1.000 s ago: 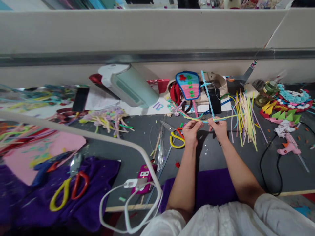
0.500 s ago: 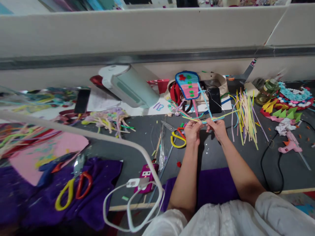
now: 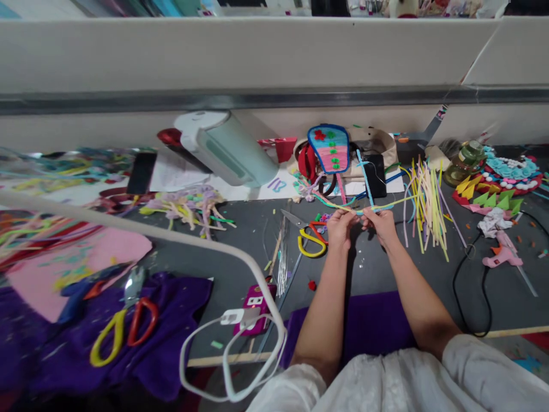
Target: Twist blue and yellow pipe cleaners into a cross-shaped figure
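Both my hands pinch pipe cleaners over the dark table. My left hand [image 3: 340, 229] is closed on the left part of a yellow pipe cleaner [image 3: 403, 200] and light blue pipe cleaners. Close beside it, my right hand [image 3: 381, 225] grips the same strands from the right. One light blue pipe cleaner [image 3: 366, 180] stands up from between my hands. Behind them leans a fan-shaped panel [image 3: 329, 150] in blue and pink with a red flower and green bits. Yellow-handled scissors [image 3: 312, 243] lie just left of my left hand.
Loose pale pipe cleaners [image 3: 431, 212] lie to the right, near a pink glue gun [image 3: 502, 252] and a glass jar [image 3: 467, 155]. Left are a pale green upright device [image 3: 235, 151], a magenta power strip [image 3: 257, 303] with a white cable [image 3: 253, 266], and more scissors [image 3: 143, 320] on purple cloth [image 3: 180, 343].
The upright light blue strand has swung right, away from the fan-shaped panel. My hands have shifted slightly right and still pinch the strands.
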`<action>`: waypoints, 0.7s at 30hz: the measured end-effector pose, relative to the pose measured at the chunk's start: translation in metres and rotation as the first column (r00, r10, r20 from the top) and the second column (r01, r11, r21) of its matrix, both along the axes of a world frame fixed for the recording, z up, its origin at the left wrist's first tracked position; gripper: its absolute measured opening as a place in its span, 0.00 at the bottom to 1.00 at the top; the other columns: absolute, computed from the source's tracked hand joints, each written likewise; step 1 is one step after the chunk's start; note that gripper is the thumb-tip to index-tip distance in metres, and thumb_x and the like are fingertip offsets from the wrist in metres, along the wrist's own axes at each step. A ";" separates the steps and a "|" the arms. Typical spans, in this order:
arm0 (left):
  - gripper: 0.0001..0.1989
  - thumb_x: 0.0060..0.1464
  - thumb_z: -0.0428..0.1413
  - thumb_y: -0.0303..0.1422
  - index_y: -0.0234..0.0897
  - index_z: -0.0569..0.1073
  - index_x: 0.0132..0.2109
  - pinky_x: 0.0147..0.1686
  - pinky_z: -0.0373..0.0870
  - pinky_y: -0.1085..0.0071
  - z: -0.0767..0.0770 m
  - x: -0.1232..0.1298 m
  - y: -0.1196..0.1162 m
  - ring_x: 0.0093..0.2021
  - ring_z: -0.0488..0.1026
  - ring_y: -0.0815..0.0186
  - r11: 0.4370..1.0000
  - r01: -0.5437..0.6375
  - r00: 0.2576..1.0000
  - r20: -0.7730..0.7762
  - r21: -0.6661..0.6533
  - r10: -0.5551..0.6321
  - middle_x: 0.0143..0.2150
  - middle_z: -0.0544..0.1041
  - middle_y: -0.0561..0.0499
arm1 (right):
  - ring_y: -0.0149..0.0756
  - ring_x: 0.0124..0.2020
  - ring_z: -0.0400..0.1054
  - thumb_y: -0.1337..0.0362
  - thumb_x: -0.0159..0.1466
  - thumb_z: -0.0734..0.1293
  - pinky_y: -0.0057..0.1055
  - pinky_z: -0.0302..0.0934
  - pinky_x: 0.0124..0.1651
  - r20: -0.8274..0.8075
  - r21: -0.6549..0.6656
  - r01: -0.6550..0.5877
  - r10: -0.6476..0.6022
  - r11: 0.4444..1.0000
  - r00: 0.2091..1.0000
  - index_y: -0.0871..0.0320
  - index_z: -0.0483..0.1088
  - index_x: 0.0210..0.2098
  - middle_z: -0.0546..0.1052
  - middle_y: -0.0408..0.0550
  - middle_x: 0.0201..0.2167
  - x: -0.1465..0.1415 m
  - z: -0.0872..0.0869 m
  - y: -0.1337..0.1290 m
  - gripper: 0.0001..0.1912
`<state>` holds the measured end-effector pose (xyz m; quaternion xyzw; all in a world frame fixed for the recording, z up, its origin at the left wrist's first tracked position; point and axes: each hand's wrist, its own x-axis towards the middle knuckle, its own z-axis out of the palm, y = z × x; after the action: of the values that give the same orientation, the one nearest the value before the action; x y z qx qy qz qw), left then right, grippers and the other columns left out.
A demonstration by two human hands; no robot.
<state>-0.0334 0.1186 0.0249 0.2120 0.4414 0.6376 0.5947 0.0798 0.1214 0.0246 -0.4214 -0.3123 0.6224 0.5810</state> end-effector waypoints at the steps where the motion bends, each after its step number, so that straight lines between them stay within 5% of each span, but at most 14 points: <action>1: 0.14 0.32 0.67 0.29 0.32 0.72 0.28 0.29 0.71 0.75 -0.001 -0.001 0.001 0.23 0.71 0.73 1.000 0.006 1.000 -0.001 -0.016 -0.006 0.22 0.72 0.55 | 0.27 0.16 0.64 0.54 0.45 0.76 0.26 0.67 0.19 0.009 -0.006 0.002 -0.002 1.000 1.000 0.62 0.73 0.27 0.74 0.42 0.18 -0.001 -0.002 0.000 0.18; 21: 0.15 0.29 0.67 0.28 0.32 0.71 0.27 0.29 0.72 0.73 -0.009 -0.006 0.003 0.21 0.70 0.73 0.993 -0.009 0.999 0.053 -0.116 0.015 0.19 0.70 0.56 | 0.25 0.15 0.64 0.57 0.50 0.74 0.22 0.65 0.18 -0.079 -0.135 -0.113 0.103 0.984 0.992 0.62 0.72 0.24 0.75 0.43 0.17 -0.004 -0.014 0.005 0.14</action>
<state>-0.0398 0.1213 0.0154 0.1576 0.4627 0.6201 0.6136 0.0758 0.1265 0.0102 -0.4207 -0.2694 0.6879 0.5265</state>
